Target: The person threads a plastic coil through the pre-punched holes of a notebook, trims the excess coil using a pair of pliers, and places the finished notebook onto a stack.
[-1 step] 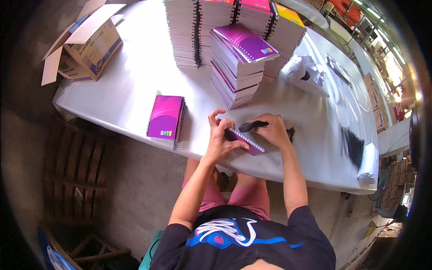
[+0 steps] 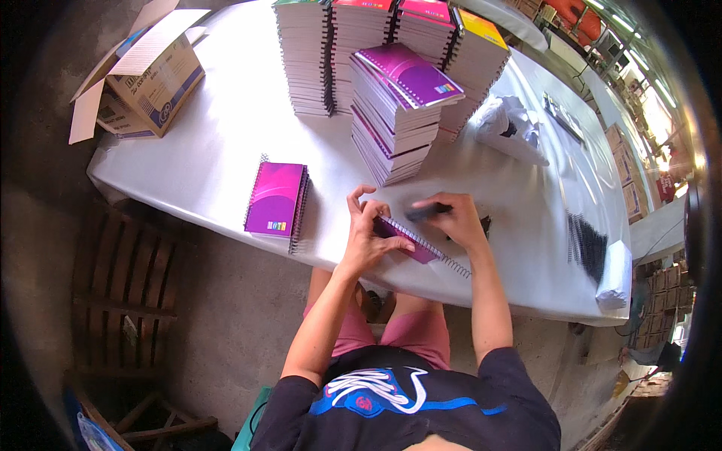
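Observation:
Near the front edge of the table, my left hand is closed around a small purple notebook, thumb across its cover. A spiral wire coil runs along the notebook's upper edge, and its loose end sticks out past the right corner. Just above that edge, my right hand grips a black hand tool. The tool is blurred and its exact kind is unclear. Further left lies a small stack of purple spiral notebooks.
Tall stacks of spiral notebooks stand at the back, with a purple-topped stack before them. A plastic bag and a pile of black coils lie to the right. An open cardboard box sits at the far left.
The black tool in my right hand has shifted slightly along the coil and is now blurred. My left hand keeps the notebook in nearly the same place.

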`<state>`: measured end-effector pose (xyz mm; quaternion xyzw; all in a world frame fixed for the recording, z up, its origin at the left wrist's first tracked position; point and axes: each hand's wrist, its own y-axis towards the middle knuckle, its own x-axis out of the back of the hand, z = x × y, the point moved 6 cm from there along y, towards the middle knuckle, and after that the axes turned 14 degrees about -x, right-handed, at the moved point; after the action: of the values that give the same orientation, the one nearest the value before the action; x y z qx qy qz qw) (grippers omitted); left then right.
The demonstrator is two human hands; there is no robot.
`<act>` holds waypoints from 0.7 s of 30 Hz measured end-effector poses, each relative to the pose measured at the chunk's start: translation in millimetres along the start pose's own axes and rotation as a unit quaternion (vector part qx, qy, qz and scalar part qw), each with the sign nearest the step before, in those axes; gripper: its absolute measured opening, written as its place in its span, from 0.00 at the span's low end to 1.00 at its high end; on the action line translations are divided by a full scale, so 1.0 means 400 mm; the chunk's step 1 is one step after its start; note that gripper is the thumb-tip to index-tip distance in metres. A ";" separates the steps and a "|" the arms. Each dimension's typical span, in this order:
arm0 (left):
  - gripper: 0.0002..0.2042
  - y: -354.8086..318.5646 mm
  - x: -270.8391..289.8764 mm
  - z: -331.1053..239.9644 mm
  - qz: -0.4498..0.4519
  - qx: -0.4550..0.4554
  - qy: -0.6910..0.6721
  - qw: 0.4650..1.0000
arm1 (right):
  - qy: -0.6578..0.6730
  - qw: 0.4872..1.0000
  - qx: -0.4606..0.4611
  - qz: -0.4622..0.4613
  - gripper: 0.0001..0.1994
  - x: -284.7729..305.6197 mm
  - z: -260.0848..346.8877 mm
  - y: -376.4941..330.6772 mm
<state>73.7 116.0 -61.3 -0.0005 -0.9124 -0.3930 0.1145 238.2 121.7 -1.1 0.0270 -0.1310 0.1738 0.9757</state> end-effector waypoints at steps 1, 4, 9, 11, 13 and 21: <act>0.36 -0.001 0.000 0.009 -0.013 0.006 -0.007 1.000 | 0.123 0.991 0.040 0.030 0.15 -0.004 0.021 -0.001; 0.45 -0.019 -0.015 0.038 -0.015 0.084 -0.095 0.992 | -0.093 0.995 -0.004 -0.036 0.12 -0.010 -0.019 0.028; 0.49 0.008 -0.022 0.027 0.022 0.082 -0.064 0.994 | -0.124 0.991 -0.034 -0.023 0.12 -0.043 0.009 0.038; 0.48 0.006 -0.023 0.019 0.029 0.083 -0.069 0.994 | -0.087 0.993 -0.073 -0.018 0.12 -0.027 -0.021 0.063; 0.47 0.002 -0.021 0.030 0.030 0.021 -0.047 0.998 | 0.089 0.995 -0.028 0.031 0.14 -0.047 0.019 0.055; 0.21 -0.017 -0.024 0.047 -0.057 0.091 -0.218 0.970 | -0.381 0.865 -0.104 -0.309 0.17 0.173 -0.059 -0.012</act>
<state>78.6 125.8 -80.6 -0.0242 -0.9459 -0.3042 -0.1099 308.5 142.4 -5.6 0.0284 -0.4944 -0.1752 0.8509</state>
